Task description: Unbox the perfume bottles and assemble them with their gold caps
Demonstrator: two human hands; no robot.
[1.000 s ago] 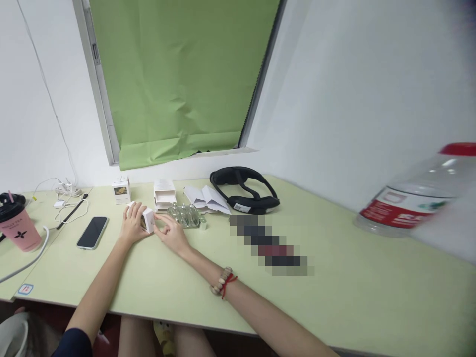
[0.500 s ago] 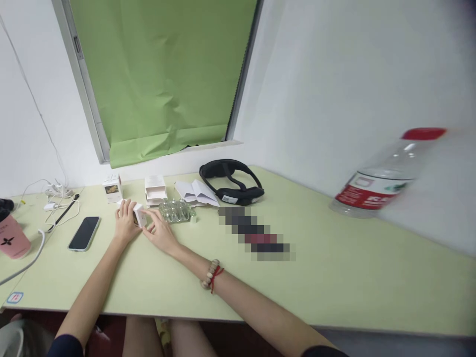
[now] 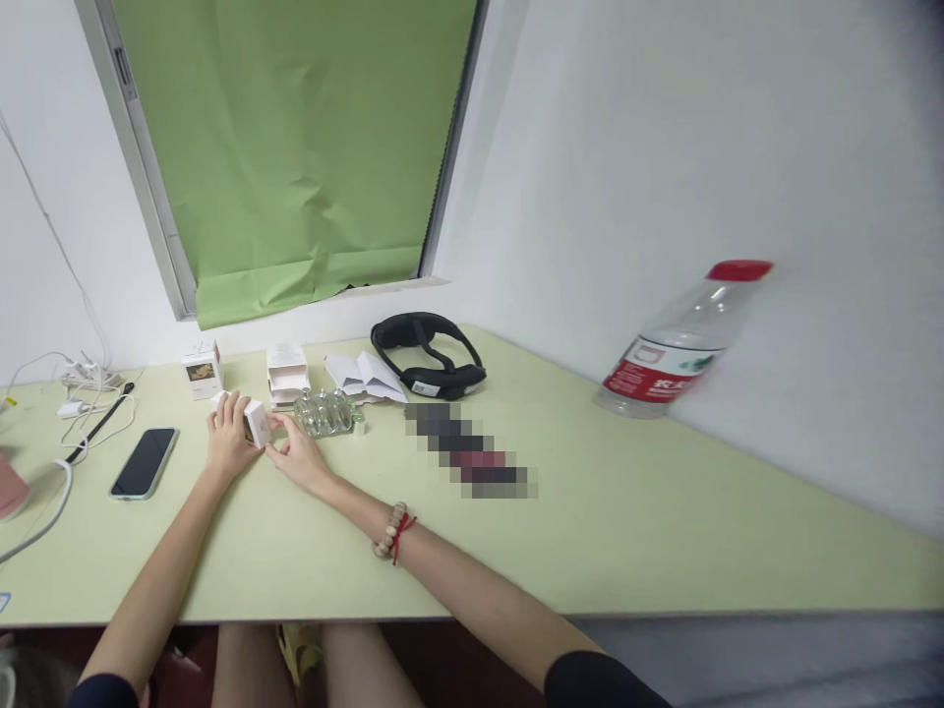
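Note:
My left hand (image 3: 230,438) is wrapped over a small white box (image 3: 258,424), which lies tilted with one end facing right. At that end, the thumb and forefinger of my right hand (image 3: 299,456) press against the box's edges. A wooden bead bracelet and a red string circle my right wrist. Just beyond my right fingers lies a cluster of small clear glass bottles (image 3: 324,413). Behind the hands stand a white carton with a picture (image 3: 202,372) and an open white carton (image 3: 287,377). The box's far side is hidden by my left hand.
Folded white paper (image 3: 365,377) and a black headset (image 3: 429,359) lie toward the back. A phone (image 3: 145,463), white cables (image 3: 88,398) and part of a pink cup (image 3: 10,489) are at left. A red-capped plastic bottle (image 3: 664,359) stands at right. A blurred-out patch covers something mid-table.
My view has turned slightly right, so everything sits further left in the picture. My right fingers stay at the box's end, and my left hand keeps its hold.

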